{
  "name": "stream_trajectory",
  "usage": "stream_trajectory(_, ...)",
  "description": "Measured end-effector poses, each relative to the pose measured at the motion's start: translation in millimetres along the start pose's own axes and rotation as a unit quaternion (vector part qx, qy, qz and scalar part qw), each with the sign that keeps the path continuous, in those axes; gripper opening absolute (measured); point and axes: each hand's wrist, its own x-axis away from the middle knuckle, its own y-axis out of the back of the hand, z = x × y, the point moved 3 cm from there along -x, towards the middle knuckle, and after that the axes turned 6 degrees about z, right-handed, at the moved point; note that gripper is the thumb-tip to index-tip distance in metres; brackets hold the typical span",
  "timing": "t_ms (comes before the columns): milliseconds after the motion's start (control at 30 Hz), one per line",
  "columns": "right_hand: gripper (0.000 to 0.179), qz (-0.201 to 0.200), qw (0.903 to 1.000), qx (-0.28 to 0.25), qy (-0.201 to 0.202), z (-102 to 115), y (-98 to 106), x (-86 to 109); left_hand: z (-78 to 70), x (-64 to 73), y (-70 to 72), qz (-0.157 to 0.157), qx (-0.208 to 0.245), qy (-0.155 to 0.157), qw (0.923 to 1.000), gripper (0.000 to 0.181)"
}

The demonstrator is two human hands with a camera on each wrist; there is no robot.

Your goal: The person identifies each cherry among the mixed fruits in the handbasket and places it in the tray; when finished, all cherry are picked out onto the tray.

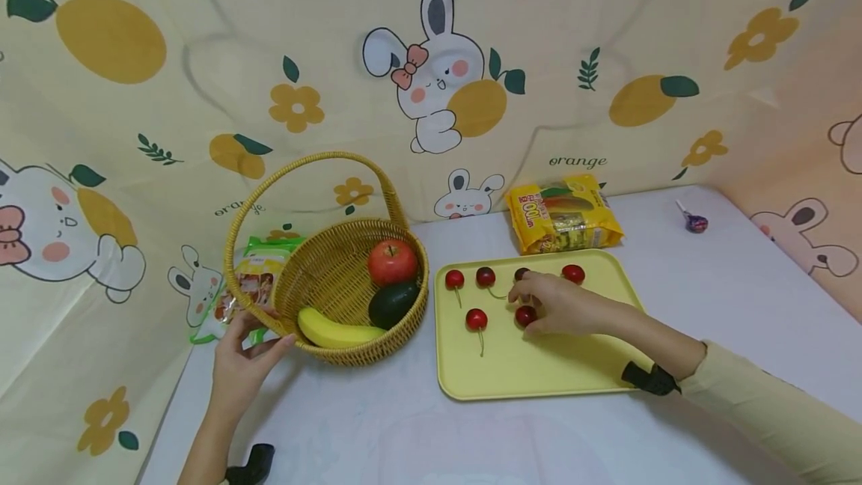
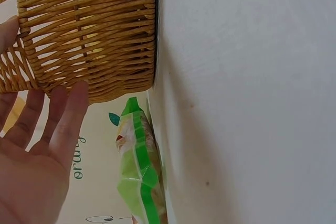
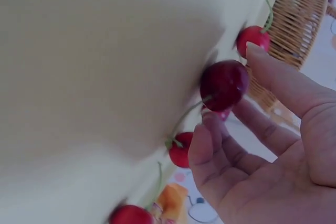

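Note:
My left hand (image 1: pixel 245 369) holds the wicker basket (image 1: pixel 350 354) where its arched handle meets the rim, with the thumb on the near side and fingertips against the weave. Inside the basket lie a red apple (image 1: pixel 392 263), a dark green avocado (image 1: pixel 393 305) and a yellow banana (image 1: pixel 337 330). Over the yellow tray (image 1: pixel 539 376), my right hand (image 1: pixel 562 305) reaches round a dark red cherry (image 3: pixel 224 85), its thumb and fingers spread apart on either side. Other stemmed cherries sit on the tray, among them a red cherry (image 1: pixel 476 319) and another cherry (image 1: pixel 573 274).
A yellow snack packet (image 1: pixel 562 215) lies behind the tray. Behind the basket leans a green-edged packet (image 2: pixel 139 166). At the far right is a wrapped lollipop (image 1: pixel 696 223). Patterned cloth (image 1: pixel 303 28) hangs behind the white table (image 1: pixel 350 425).

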Motion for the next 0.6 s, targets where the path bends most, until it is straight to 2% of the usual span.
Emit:
stream_trajectory(67,0.044,-0.02,0.9996,0.02,-0.005,4,4,2.8,-0.6,-0.1,0.5,0.001,-0.004,-0.001,1.0,0.058)
stream_trajectory(133,0.042,-0.056,0.997,0.052,-0.008,8,8,6.0,-2.2,-0.5,1.2,0.001,-0.01,0.0,0.9999,0.057)
stream_trajectory(200,0.042,-0.1,0.9902,0.098,-0.008,14,11,10.1,-4.1,-2.1,1.3,0.003,-0.014,0.001,0.9999,0.055)
stream_trajectory(267,0.052,-0.126,0.9797,0.155,-0.012,19,11,14.1,-5.4,-3.8,1.6,0.005,-0.016,0.005,0.9998,0.054)
stream_trajectory(333,0.069,-0.124,0.9719,0.198,-0.029,22,6,17.0,-5.2,-4.0,3.0,0.009,-0.03,0.01,0.9995,0.055)
stream_trajectory(400,0.083,-0.1,0.9684,0.223,-0.05,24,-2,20.6,-6.3,-3.5,5.0,0.003,-0.057,0.013,0.9983,0.061)
stream_trajectory(467,0.089,-0.07,0.9684,0.229,-0.071,26,-9,24.3,-12.6,-1.6,7.9,-0.025,-0.099,0.005,0.9947,0.066)
stream_trajectory(500,0.09,-0.06,0.9694,0.224,-0.08,26,-12,26.0,-18.7,-0.5,9.9,-0.05,-0.125,-0.003,0.9909,0.067)
stream_trajectory(533,0.09,-0.055,0.9697,0.223,-0.083,27,-14,27.8,-27.3,0.7,12.2,-0.082,-0.147,-0.019,0.9856,0.068)
stream_trajectory(600,0.09,-0.048,0.9694,0.222,-0.093,27,-16,30.0,-52.8,3.1,16.5,-0.16,-0.185,-0.065,0.9673,0.062)
